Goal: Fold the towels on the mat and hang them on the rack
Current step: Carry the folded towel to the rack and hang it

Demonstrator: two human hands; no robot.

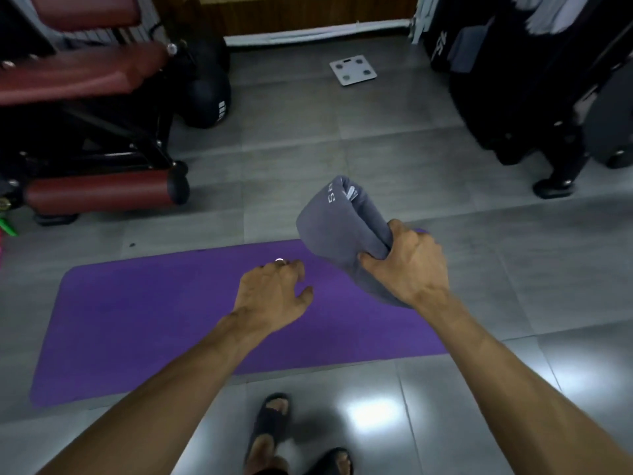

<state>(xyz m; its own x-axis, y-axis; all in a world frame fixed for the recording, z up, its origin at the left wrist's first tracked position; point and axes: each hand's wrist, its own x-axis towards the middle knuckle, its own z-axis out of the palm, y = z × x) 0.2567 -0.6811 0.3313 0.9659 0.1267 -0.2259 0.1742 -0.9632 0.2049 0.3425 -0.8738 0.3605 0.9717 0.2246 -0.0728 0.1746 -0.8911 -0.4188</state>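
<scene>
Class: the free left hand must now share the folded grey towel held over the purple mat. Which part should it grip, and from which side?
Probably the rounded, looped far end of the folded grey towel, approached from the left. The right hand already pinches the near end, while the left hand hangs open over the purple mat on that side.

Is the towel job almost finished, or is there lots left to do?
Partly done. The grey towel already looks folded into a bundle, and the right hand grips it, lifted above the purple mat. The left hand hovers over the mat, holding nothing. No other towel shows on the mat. Hanging this one is still left; the rack isn't clearly visible.
</scene>
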